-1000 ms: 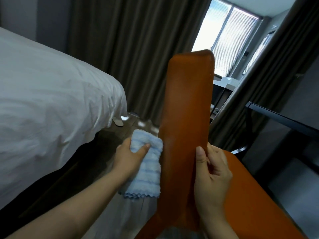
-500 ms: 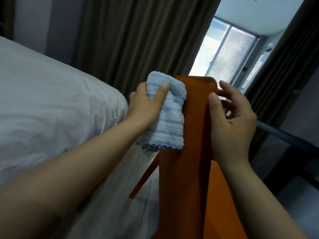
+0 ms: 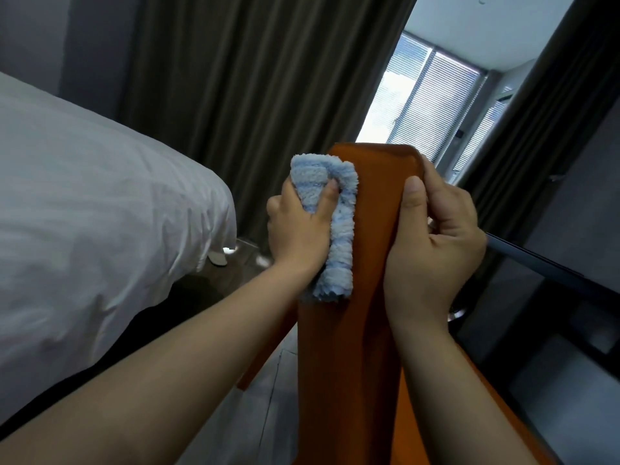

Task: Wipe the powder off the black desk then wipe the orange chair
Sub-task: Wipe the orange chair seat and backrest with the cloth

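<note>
- Two hands work the orange chair (image 3: 349, 364) in the head view, the only view given. The left hand (image 3: 298, 226) grips a folded blue cloth (image 3: 342, 236), with the thumb dug into its upper fold and the other fingers curled behind it, out of sight.
- The cloth lies against the chair's tall backrest, just right of the left thumb. Its top is level with the backrest's upper edge and its loose scalloped end hangs below the wrist.
- The right hand (image 3: 436, 243) clamps the opposite edge of the backrest, thumb straight along the front face and fingers curled round the back.
- Risk: the cloth is bunched at the thumb, so perhaps only a narrow strip presses on the chair. A stroke could leave the band between the two thumbs unwiped.
- Risk: the hanging end could fold under, or slip from the fingers, if a stroke drags upward.
- Risk: if the right hand's hold slackens, the left hand's push could twist the chair toward the black desk (image 3: 536, 260), whose edge runs just beyond the right knuckles.
- Whether the desk is free of powder cannot be told, as only its rim shows.
- A white bed (image 3: 100, 213) lies well beyond the left knuckles.
</note>
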A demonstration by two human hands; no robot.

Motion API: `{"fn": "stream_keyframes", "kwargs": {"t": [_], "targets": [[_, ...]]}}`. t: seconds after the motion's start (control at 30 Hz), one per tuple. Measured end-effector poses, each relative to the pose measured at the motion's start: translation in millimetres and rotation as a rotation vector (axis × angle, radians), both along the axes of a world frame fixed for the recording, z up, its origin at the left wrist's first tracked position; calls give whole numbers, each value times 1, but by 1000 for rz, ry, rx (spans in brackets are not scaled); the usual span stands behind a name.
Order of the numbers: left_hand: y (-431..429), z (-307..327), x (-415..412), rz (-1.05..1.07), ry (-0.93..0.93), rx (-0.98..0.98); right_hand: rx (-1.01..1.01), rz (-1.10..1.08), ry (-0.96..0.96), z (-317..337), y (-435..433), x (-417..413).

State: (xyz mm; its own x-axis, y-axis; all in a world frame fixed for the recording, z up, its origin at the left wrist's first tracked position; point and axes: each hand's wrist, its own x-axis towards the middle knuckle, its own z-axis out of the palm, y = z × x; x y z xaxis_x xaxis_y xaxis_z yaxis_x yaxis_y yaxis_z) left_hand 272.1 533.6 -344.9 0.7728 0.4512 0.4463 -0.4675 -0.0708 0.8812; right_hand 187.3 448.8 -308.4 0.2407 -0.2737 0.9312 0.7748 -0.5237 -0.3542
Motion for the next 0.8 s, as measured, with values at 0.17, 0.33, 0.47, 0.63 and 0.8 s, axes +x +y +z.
{"fn": "stream_keyframes", "kwargs": {"t": [0.17, 0.33, 0.47, 0.63, 0.8], "targets": [[2, -17, 11, -49, 47, 30, -7, -17, -11, -3, 0, 2], [2, -52, 34, -143, 160, 81, -22, -16, -14, -5, 0, 2], [-1, -85, 45, -265, 235, 146, -53, 2, 16, -13, -2, 0], [-17, -141, 47, -332, 441, 127, -65, 66, 82, -25, -10, -3], [-30, -187, 42, -361, 480, 210, -54, 76, 65, -25, -9, -1]]}}
